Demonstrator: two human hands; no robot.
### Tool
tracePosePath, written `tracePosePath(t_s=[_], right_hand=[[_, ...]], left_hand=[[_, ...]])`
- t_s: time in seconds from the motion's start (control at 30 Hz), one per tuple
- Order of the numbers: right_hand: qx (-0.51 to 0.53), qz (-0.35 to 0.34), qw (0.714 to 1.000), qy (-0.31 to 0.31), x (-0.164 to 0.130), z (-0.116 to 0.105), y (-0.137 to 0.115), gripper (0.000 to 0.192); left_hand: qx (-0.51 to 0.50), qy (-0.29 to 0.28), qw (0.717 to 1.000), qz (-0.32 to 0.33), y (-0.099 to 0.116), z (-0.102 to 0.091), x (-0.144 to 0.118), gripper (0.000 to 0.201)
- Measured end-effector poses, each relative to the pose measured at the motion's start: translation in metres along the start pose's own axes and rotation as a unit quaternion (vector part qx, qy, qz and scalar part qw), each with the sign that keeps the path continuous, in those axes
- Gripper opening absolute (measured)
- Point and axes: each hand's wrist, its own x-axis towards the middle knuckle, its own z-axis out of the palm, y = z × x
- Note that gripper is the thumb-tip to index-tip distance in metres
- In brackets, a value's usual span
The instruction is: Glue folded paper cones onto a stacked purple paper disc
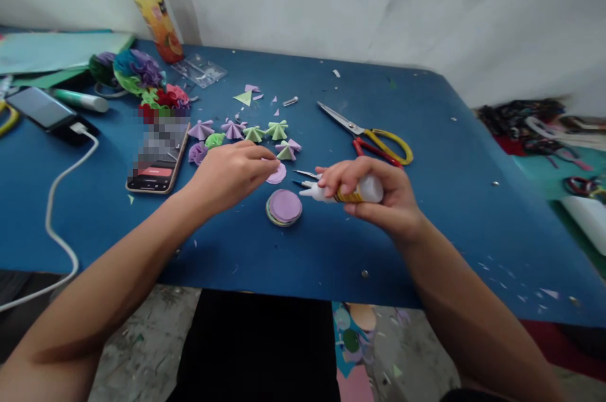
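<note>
One hard squeeze could mess the paper-circle stack [286, 206]; my right hand [394, 199] grips the glue bottle [365, 190] beside it. I can't tell if my left hand [234, 170] pinches.

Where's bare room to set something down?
Mostly bare, bar specks: the blue table between the scissors and its right edge, and between the paper disc stack and the front edge. Crowded: behind the left hand, where folded paper pieces sit beside the nearer phone.

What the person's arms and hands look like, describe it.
The left grip and right grip are plain human hands without gloves, and no rings or watch shows. Both forearms are bare, without visible markings or cables. Black clothing shows at the bottom.
</note>
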Motion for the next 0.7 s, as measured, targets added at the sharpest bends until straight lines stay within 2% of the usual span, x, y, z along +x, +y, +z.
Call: tracePosePath(t_s=[0.1,0.2,0.3,0.57,0.7], right_hand=[[-0.003,-0.015,0.998,0.055,0.0,-0.005,-0.001,0.013],[0.0,-0.028,0.994,0.105,0.0,-0.009,-0.002,0.014],[-0.004,-0.02,0.99,0.14,0.0,-0.011,-0.004,0.014],[-0.003,-0.036,0.992,0.123,0.002,-0.012,-0.006,0.014],[0.001,-0.042,0.992,0.118,0.001,-0.013,-0.007,0.014]], left_hand=[[-0.013,0.027,0.997,0.078,0.011,-0.008,-0.002,0.027],[-0.022,0.01,0.99,0.136,0.021,-0.008,-0.006,0.025],[-0.033,-0.008,0.986,0.162,0.025,-0.003,-0.008,0.026],[-0.057,-0.046,0.981,0.179,0.029,-0.001,-0.009,0.028],[-0.054,-0.043,0.98,0.184,0.029,-0.002,-0.009,0.026]])
